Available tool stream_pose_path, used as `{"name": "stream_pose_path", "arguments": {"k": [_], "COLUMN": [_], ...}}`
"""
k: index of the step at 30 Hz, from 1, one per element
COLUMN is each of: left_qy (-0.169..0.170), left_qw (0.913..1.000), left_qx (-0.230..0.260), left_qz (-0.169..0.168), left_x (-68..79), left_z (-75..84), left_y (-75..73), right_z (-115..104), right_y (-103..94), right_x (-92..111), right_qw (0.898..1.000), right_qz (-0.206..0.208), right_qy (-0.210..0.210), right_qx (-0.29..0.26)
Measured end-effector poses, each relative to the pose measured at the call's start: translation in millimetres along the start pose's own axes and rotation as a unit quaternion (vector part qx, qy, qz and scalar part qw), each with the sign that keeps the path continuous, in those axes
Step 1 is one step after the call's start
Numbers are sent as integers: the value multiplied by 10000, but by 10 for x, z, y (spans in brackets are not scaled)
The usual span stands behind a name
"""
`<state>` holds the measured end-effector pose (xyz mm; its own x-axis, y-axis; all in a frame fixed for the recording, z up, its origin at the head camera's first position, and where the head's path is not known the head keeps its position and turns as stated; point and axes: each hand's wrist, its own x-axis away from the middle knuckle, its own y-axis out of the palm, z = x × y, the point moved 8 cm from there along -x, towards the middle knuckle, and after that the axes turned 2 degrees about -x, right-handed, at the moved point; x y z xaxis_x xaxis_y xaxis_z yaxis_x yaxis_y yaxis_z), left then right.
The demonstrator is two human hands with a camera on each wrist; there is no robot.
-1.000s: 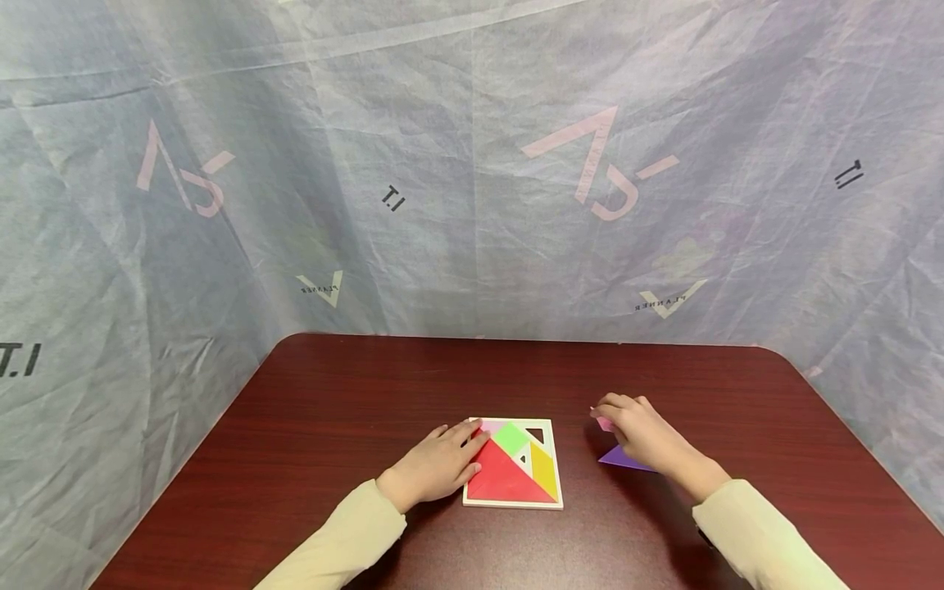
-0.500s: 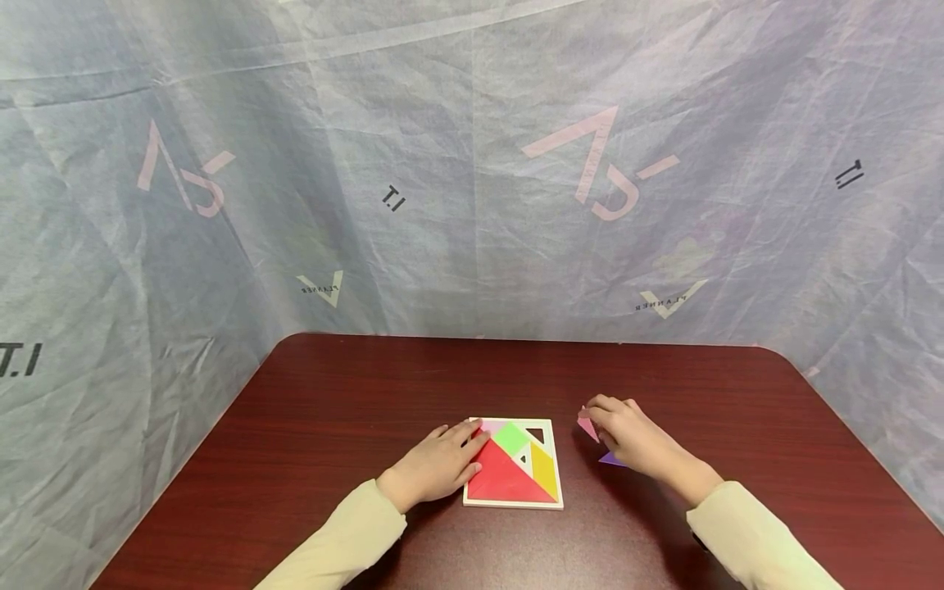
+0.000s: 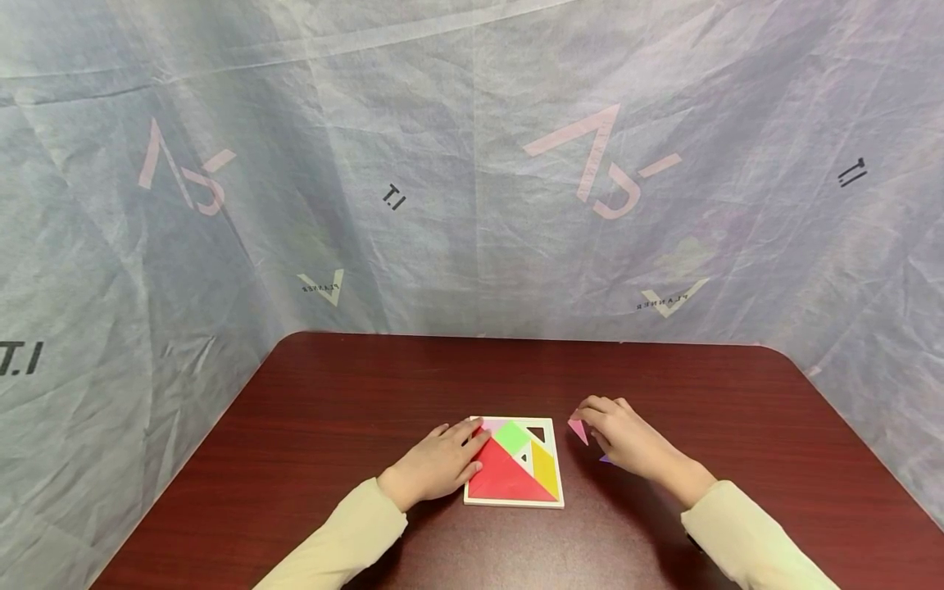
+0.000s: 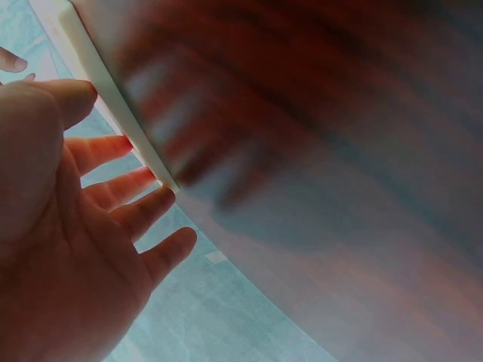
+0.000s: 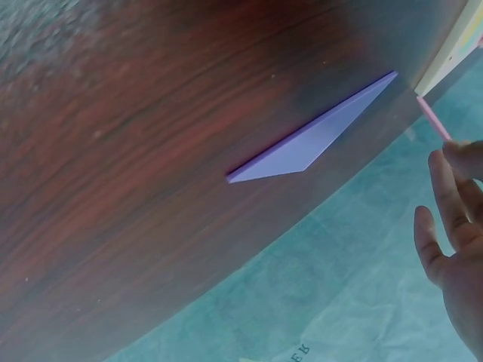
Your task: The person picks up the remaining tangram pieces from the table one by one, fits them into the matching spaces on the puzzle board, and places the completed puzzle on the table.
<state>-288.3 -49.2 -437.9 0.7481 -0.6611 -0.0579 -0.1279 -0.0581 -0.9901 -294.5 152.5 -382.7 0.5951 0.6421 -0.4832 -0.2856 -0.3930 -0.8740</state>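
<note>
My left hand lies with spread, straight fingers over the left edge of a white-framed tangram board. In the left wrist view its fingertips touch the board's side. Set in the board are a large red area, a green square, a yellow parallelogram and a lilac piece partly under the fingers. Two dark triangular openings show at its right side. My right hand pinches a small pink triangle between thumb and fingers, raised right of the board. A purple triangle lies on the table, mostly hidden by this hand in the head view.
The dark red wooden table has rounded far corners. A grey printed cloth hangs behind it and along both sides.
My right hand has moved left toward the board with the pink triangle, which now points downward. It covers more of the purple triangle. The left hand and board stay put.
</note>
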Motion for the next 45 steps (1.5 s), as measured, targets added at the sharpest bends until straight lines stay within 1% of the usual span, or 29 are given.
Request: {"name": "stream_pose_path", "arguments": {"k": [5,11,21,36,45], "left_qy": [70,68,28,20,36], "left_qw": [9999,9999,10000,10000,10000], "left_qx": [21,27,-14,-17,2], "left_qz": [76,69,21,10,16], "left_x": [3,6,0,-3,3], "left_z": [7,5,3,-1,3], "left_y": [-17,-19,-23,-10,-13], "right_z": [-41,-90,-164,-246,-320], "right_y": [-14,-35,-25,8,56], "right_x": [-40,-72,-118,-126,-144], "right_qw": [9998,9988,9972,9954,9944], "right_qz": [156,418,617,743,684], "right_qy": [-125,-265,-382,-519,-614], "right_qx": [-41,-64,-197,-314,-523]}}
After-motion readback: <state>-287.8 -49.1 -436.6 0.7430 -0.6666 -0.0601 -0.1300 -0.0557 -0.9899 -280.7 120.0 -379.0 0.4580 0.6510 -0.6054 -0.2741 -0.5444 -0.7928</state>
